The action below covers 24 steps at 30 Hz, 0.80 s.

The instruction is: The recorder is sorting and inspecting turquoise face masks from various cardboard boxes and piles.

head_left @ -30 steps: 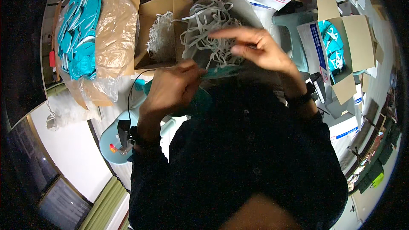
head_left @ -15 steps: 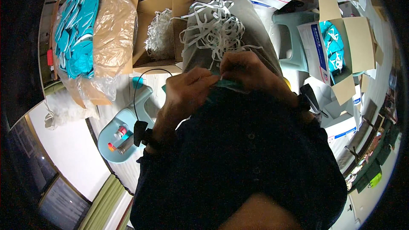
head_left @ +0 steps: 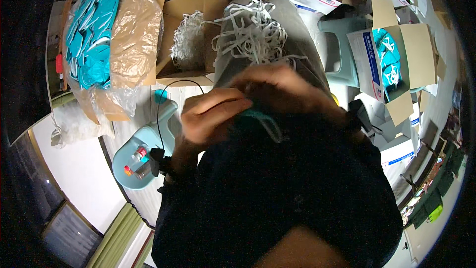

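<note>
Against my dark top, my left hand is closed with its fingers pressed together on a teal face mask. Only an edge of the mask shows, and a pale strap loop hangs from it. My right hand is curled over the mask's far side, close to the left fingertips. Motion smears its fingers, so its grip cannot be made out. Just beyond both hands, a tangled heap of white elastic straps lies on my grey-covered lap.
At left, a clear plastic bag holds several teal mask pieces. A cardboard box contains white straps. A pale blue stool carries bottles. Another stool stands right, beside a carton of strapped teal masks.
My left hand has shifted slightly left and down, its fingers now flatter. The right hand has moved a little left over the mask. A strap loop now shows below the mask.
</note>
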{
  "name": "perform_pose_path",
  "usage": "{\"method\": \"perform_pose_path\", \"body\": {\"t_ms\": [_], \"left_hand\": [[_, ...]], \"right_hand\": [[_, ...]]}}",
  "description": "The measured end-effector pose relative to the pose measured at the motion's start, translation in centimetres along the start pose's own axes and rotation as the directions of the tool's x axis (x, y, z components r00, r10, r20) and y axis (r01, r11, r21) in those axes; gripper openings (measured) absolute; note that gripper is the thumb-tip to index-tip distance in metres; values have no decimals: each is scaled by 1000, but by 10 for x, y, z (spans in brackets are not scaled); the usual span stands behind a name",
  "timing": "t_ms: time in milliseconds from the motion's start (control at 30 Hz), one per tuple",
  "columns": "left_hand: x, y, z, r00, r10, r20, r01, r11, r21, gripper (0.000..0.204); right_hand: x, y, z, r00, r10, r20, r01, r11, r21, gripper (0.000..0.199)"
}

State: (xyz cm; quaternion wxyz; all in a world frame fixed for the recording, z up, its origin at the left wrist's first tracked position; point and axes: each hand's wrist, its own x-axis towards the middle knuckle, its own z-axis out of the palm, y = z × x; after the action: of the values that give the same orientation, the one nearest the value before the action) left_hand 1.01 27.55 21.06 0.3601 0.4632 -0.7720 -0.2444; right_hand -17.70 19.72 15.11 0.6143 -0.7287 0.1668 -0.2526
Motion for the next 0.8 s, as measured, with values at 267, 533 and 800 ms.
{"method": "perform_pose_path", "body": {"t_ms": [267, 533, 800], "left_hand": [[-52, -63, 35, 631, -602, -490, 200, 736, -647, 19], [-52, -92, -25, 376, -757, -535, -58, 557, -829, 32], [-56, -86, 113, 757, -648, 82, -103, -241, -965, 51]], "right_hand": [[-10, 22, 12, 989, -141, -36, 131, 971, -198, 10], [-24, 49, -56, 996, 42, 75, 5, 842, -540, 20], [107, 152, -118, 934, 189, -303, -328, 786, -523, 44]]}}
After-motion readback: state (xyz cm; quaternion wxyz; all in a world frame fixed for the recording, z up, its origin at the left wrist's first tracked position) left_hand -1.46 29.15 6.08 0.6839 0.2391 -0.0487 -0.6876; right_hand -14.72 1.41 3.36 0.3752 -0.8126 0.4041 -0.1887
